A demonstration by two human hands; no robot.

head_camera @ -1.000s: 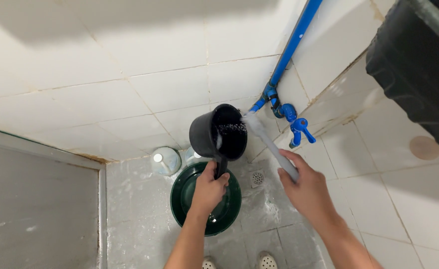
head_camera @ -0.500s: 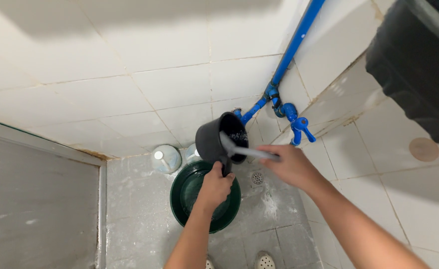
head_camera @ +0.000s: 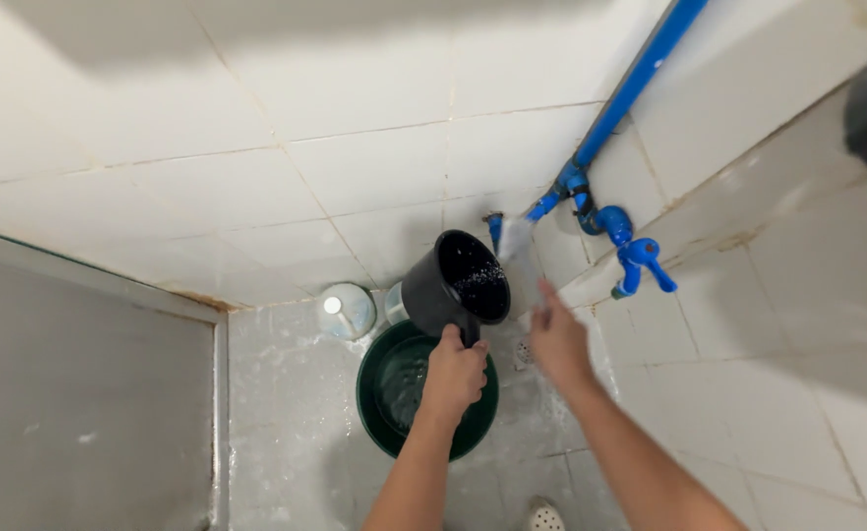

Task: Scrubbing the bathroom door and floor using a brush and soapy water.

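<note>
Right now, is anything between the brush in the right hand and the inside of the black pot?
Nothing visible: the white brush in the right hand is beside the open mouth of the black metal pot, held by the left hand.

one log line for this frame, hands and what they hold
left hand: grips handle of black pot, tilted over green basin | right hand: holds white brush beside pot rim | blue tap on wall

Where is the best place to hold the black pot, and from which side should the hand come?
Probably by its handle. The black pot is tipped with its opening facing the camera, and the handle points down toward the person, so coming from below suits it. The left hand already wraps that handle, above the green basin.
</note>
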